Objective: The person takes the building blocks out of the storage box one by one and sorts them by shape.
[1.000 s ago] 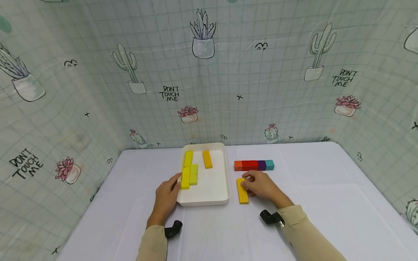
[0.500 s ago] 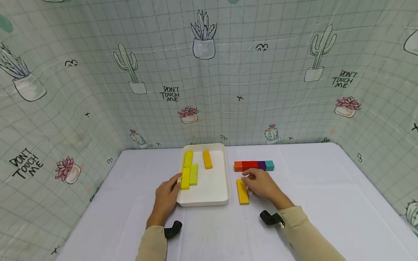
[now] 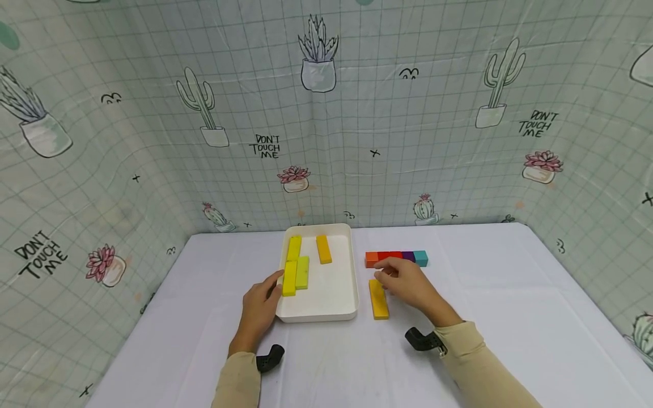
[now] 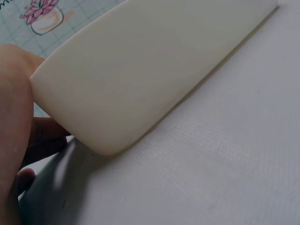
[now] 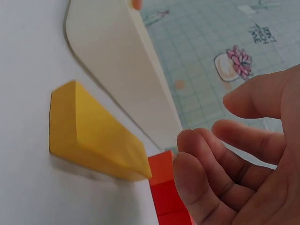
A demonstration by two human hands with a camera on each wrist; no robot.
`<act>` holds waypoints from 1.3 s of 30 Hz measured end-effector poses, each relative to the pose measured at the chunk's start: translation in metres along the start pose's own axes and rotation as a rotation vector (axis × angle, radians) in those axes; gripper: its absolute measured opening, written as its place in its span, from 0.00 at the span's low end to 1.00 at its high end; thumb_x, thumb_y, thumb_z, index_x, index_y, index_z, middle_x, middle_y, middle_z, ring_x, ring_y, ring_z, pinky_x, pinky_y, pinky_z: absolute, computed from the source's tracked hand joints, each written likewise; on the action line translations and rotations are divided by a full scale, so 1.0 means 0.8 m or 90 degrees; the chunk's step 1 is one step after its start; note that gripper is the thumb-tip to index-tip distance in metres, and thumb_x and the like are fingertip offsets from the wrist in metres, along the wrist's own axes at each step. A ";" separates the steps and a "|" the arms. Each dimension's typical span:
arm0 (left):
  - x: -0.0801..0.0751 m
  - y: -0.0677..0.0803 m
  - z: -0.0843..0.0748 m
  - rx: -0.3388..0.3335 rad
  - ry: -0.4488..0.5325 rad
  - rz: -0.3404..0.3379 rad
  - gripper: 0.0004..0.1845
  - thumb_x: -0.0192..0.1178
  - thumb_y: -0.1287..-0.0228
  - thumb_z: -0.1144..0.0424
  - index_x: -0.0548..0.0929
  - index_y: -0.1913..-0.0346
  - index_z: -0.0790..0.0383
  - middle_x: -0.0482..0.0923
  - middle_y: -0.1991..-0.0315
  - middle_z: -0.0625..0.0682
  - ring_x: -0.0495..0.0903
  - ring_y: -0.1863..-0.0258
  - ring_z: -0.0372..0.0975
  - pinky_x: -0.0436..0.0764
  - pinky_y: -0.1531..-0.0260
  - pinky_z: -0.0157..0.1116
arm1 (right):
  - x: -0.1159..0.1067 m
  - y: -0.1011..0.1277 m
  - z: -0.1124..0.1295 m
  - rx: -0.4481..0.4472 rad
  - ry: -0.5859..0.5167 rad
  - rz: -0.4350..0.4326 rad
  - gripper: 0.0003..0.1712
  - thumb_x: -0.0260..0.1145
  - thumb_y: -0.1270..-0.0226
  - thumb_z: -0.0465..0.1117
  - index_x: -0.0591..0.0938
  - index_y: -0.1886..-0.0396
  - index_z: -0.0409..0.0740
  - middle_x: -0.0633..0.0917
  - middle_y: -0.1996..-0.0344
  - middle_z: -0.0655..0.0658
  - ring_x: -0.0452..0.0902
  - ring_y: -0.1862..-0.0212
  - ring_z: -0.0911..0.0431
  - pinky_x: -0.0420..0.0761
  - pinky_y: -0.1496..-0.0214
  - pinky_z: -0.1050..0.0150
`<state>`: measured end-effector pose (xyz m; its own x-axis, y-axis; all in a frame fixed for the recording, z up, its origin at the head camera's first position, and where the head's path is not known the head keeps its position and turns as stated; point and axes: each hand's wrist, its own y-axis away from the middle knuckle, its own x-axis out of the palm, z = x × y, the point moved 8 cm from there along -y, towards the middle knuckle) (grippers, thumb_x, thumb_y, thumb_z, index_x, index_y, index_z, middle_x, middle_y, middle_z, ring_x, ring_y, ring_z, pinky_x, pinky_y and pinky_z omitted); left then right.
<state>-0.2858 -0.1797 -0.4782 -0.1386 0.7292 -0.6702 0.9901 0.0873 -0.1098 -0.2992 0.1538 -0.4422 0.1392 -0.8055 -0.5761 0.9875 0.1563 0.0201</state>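
My left hand (image 3: 261, 303) lies at the left side of the white tray (image 3: 316, 315), thumb on its rim and fingers against the outer wall; the left wrist view shows that wall (image 4: 140, 70) close up. The tray holds two yellow blocks (image 3: 293, 247), a pale green one (image 3: 302, 272) and an orange-yellow one (image 3: 323, 249). My right hand (image 3: 386, 272) hovers with loosely curved fingers and holds nothing. It sits between a yellow-orange block (image 3: 378, 298) flat on the table and a row of orange, red, purple and teal blocks (image 3: 421, 258). In the right wrist view the block (image 5: 89, 136) lies beside the tray (image 5: 122, 70).
A white cloth covers the table (image 3: 510, 294), with a cactus-print curtain (image 3: 326, 141) closing in the back and both sides. Bare cloth stretches to the right of the block row and left of the tray.
My right hand has lifted off the yellow-orange block and drifted up toward the coloured row. The block stays flat on the table. The left hand has not moved.
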 end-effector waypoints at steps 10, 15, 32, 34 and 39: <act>0.002 -0.001 0.002 -0.002 -0.004 -0.004 0.23 0.51 0.25 0.57 0.75 0.29 0.48 0.78 0.38 0.57 0.72 0.38 0.53 0.67 0.36 0.59 | 0.022 -0.008 0.025 -0.023 -0.030 0.015 0.15 0.67 0.31 0.43 0.85 0.48 0.42 0.84 0.65 0.49 0.81 0.65 0.53 0.84 0.62 0.62; 0.001 -0.001 0.003 0.002 -0.005 -0.009 0.23 0.52 0.25 0.58 0.75 0.30 0.49 0.79 0.40 0.57 0.73 0.39 0.53 0.68 0.37 0.59 | 0.032 -0.027 0.043 -0.032 -0.014 0.022 0.15 0.65 0.29 0.44 0.84 0.48 0.43 0.85 0.66 0.47 0.81 0.65 0.52 0.84 0.62 0.62; 0.000 -0.001 -0.001 -0.005 -0.001 -0.010 0.23 0.51 0.24 0.57 0.75 0.30 0.48 0.80 0.41 0.55 0.74 0.40 0.51 0.68 0.36 0.57 | 0.053 -0.087 0.068 -0.017 -0.067 0.069 0.20 0.62 0.27 0.44 0.81 0.43 0.38 0.85 0.54 0.37 0.83 0.57 0.44 0.85 0.61 0.62; -0.001 -0.001 -0.001 -0.005 0.000 -0.009 0.23 0.52 0.24 0.57 0.75 0.30 0.48 0.80 0.41 0.55 0.74 0.40 0.51 0.69 0.36 0.57 | 0.055 -0.094 0.070 -0.007 -0.086 0.066 0.20 0.62 0.27 0.44 0.81 0.42 0.37 0.85 0.52 0.36 0.83 0.55 0.44 0.86 0.60 0.61; 0.000 0.001 -0.001 -0.001 0.004 -0.010 0.23 0.52 0.24 0.57 0.76 0.30 0.49 0.80 0.42 0.56 0.74 0.41 0.51 0.69 0.37 0.57 | 0.062 -0.109 0.074 0.007 -0.108 0.071 0.18 0.62 0.27 0.44 0.81 0.43 0.39 0.85 0.52 0.39 0.83 0.54 0.44 0.86 0.59 0.61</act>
<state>-0.2851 -0.1791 -0.4776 -0.1538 0.7324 -0.6633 0.9879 0.0995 -0.1192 -0.3743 0.0663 -0.4245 0.2566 -0.8683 -0.4245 0.9661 0.2438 0.0853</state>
